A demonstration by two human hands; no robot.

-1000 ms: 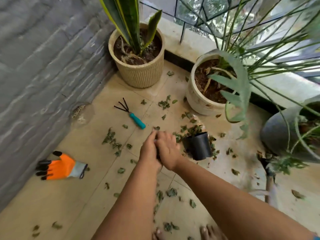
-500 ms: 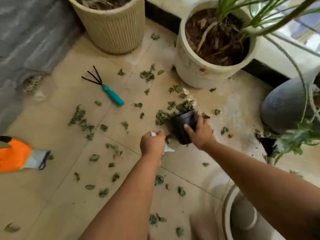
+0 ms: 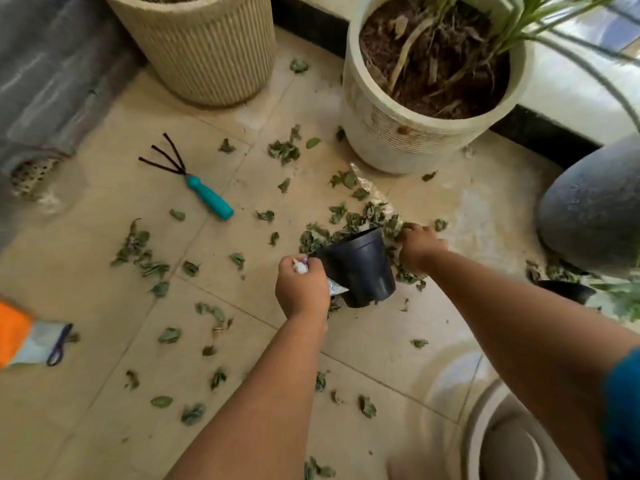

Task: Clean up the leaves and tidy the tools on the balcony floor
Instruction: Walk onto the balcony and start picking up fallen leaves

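Dry green leaves [image 3: 349, 220] lie scattered over the tiled floor, thickest around a small black plastic pot [image 3: 360, 268] that lies tilted on its side. My left hand [image 3: 301, 289] sits just left of the pot and grips a small white and silver packet [image 3: 336, 287]. Just right of the pot's rim, my right hand [image 3: 420, 247] has its fingers curled into the leaf pile. A hand rake with a teal handle [image 3: 207, 199] lies to the left. An orange work glove [image 3: 14, 332] is at the left edge.
A beige ribbed planter [image 3: 207, 46] and a white planter [image 3: 415, 140] stand at the back, with a grey pot [image 3: 595, 209] on the right. Another small black pot [image 3: 568, 289] sits beside it. A pale round container [image 3: 485, 441] is at bottom right, and a floor drain [image 3: 31, 174] at the wall.
My hands separated. The right hand went to the black pot's side, then to the leaves by its rim. The left hand keeps the packet. The view moved closer to the floor.
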